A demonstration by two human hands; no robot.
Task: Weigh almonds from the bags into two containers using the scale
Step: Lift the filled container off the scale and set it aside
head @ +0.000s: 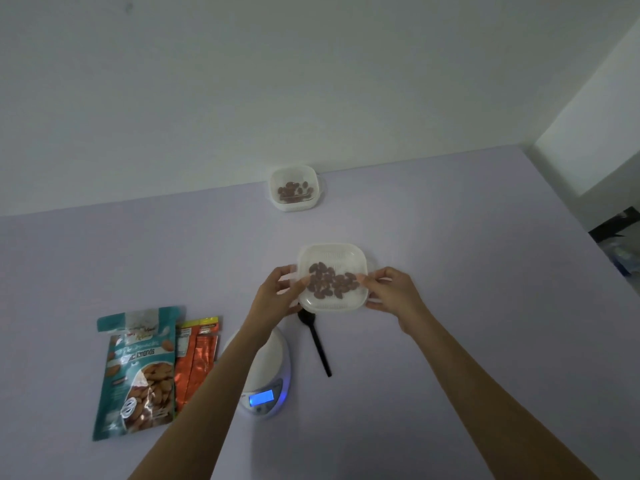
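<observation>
Both hands hold a white square container (332, 252) with several almonds (331, 281) in it, beyond the scale. My left hand (281, 292) grips its left side and my right hand (391, 293) its right side. A second white container (297, 173) with almonds stands at the far edge of the table by the wall. The white scale (268, 375) sits under my left forearm, its blue display lit and its platform bare. A teal almond bag (136, 372) lies flat at the left, with an orange bag (197, 355) partly tucked beside it.
A black plastic spoon (317, 344) lies on the pale purple table (450, 271) just right of the scale, its bowl under the held container. Dark objects (620, 237) sit past the table's right edge. A white wall stands behind.
</observation>
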